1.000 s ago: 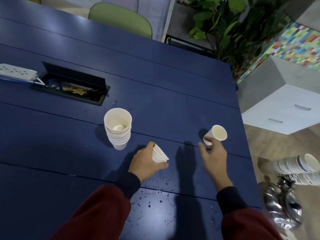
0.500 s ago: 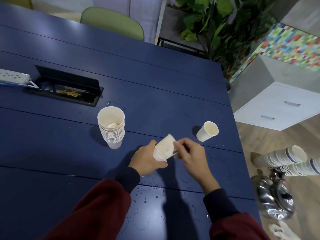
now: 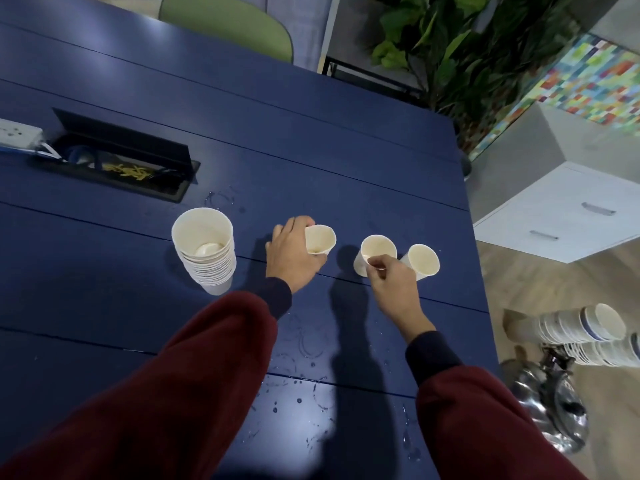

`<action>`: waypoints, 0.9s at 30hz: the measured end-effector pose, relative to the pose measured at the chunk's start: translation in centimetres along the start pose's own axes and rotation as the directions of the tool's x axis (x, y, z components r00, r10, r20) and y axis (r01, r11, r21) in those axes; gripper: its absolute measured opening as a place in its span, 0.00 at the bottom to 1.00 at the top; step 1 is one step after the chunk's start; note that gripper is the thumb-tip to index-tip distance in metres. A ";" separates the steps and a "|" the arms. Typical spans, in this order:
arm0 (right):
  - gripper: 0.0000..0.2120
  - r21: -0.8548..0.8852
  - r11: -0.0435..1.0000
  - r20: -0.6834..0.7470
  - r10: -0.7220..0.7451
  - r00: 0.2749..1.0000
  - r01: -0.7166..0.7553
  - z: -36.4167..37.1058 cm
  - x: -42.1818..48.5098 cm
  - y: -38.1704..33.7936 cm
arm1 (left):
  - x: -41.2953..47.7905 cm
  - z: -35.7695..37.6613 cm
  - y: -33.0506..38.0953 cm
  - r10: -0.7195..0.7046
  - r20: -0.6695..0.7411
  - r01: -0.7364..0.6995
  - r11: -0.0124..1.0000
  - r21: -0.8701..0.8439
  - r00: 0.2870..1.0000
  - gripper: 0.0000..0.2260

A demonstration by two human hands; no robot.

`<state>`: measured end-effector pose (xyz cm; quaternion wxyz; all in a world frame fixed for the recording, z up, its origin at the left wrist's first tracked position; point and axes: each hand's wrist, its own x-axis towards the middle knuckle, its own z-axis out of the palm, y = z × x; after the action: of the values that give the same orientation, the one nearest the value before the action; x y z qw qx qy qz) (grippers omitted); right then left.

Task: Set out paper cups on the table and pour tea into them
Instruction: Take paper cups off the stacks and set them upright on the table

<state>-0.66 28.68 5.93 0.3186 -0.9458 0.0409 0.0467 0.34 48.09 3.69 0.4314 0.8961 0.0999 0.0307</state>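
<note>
1. While both hands are on cups, the dark blue plank table [image 3: 346,150] carries three loose white paper cups, plus one tall nested stack of white paper cups [image 3: 204,261] standing upright to their left.
2. Left cup [image 3: 320,240]: the left hand [image 3: 292,258] wraps its curled fingers round the wall, and the mouth tips toward the right. The hand hides whether the base meets the table.
3. Middle cup [image 3: 378,251]: it stands on the table, its near rim pinched between thumb and forefinger of the right hand [image 3: 391,282], with the other fingers folded in.
4. Right cup [image 3: 423,261]: it stands just beside the middle one (whether the two touch I cannot tell) and near the table's right edge.
5. Two dark red sleeves [image 3: 173,393] with navy cuffs reach forward from the bottom edge. The left hand lies between the stack and the middle cup; the two hands are apart.
6. Past the table's right edge, lower down, there is one shiny metal kettle [image 3: 554,403], with two more cup stacks [image 3: 588,330] just above it in the view, some cups blue-banded.
7. Far left — one open black cable box [image 3: 114,161] set into the table, and one white power strip [image 3: 17,133] beside it.
</note>
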 end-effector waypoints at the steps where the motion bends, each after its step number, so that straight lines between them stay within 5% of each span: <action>1: 0.12 0.004 1.000 0.014 -0.004 1.000 0.003 0.1 0.0 0.0 | 0.3 0.3 -0.1 0.002 0.001 -0.002 1.000 -0.001 1.000 0.26; 7: 0.13 0.074 0.997 -0.003 -0.035 0.999 0.035 0.3 -0.2 0.3 | -0.8 1.4 -1.0 -0.085 0.052 0.088 0.995 -0.051 0.995 0.47; 12: 0.09 0.182 0.976 -0.069 -0.107 0.992 0.118 1.2 -2.1 -2.2 | -7.6 0.6 -3.6 -0.082 -0.065 0.062 0.965 -0.256 0.995 0.34; 17: 0.08 0.299 0.931 -0.038 -0.207 0.978 0.209 2.5 -4.8 -7.1 | -12.5 -1.8 -7.3 -0.314 -0.261 0.238 0.929 -0.284 0.913 0.09; 22: 0.20 0.301 0.823 0.032 -0.513 0.858 0.481 3.3 -7.6 -13.7 | -11.3 -7.1 -7.9 -0.344 -0.524 0.231 0.934 -0.271 0.779 0.25; 25: 0.25 0.111 0.770 0.143 -0.638 0.757 0.628 4.0 -7.9 -16.5 | -8.9 -9.1 -7.9 -0.266 -0.417 0.205 0.961 -0.187 0.869 0.37; 27: 0.22 -0.035 0.732 0.218 -0.659 0.720 0.681 4.6 -7.6 -17.3 | -7.5 -10.0 -8.0 -0.206 -0.300 0.150 0.969 -0.197 0.931 0.36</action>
<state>-6.67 45.62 13.52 0.2624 -0.9037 -0.3376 0.0206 -9.66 59.06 3.99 0.4857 0.8263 0.2462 0.1439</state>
